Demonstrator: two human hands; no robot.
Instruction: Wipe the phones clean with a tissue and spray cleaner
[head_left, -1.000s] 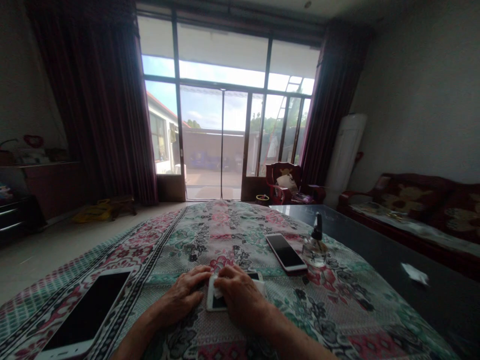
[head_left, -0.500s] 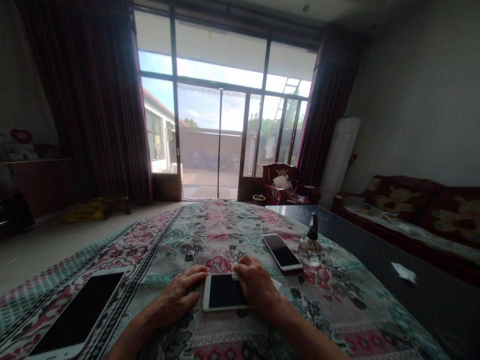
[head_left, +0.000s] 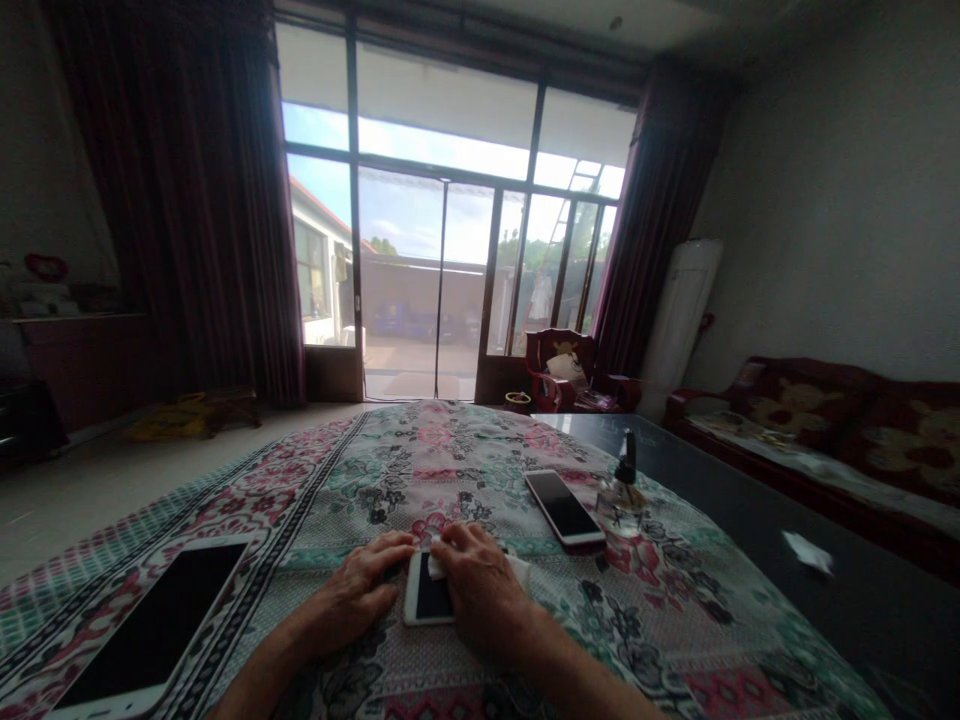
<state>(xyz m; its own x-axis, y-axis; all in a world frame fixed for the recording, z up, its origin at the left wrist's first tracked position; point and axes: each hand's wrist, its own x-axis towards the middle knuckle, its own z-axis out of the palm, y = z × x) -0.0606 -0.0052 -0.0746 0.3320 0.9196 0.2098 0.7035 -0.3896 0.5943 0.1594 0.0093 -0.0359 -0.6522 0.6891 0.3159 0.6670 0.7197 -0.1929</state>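
Note:
A white smartphone [head_left: 425,600] with a dark screen lies flat on the floral cloth [head_left: 450,470] in front of me. My left hand [head_left: 358,592] rests at the phone's left edge, fingers curled against it. My right hand [head_left: 480,585] lies on the screen, pressing a small white wipe [head_left: 437,567] onto it with closed fingers. Most of the phone is hidden under my right hand.
A second phone [head_left: 564,507] lies face up to the right, beside a small glass spray bottle [head_left: 622,492]. A larger white phone [head_left: 150,635] lies at the near left. A white scrap [head_left: 808,552] sits on the dark glass table [head_left: 825,590]. Sofa right, glass doors ahead.
My right hand has slid with the wipe from the phone's right end leftward over the screen, covering most of it again. My left hand has stayed at the left edge.

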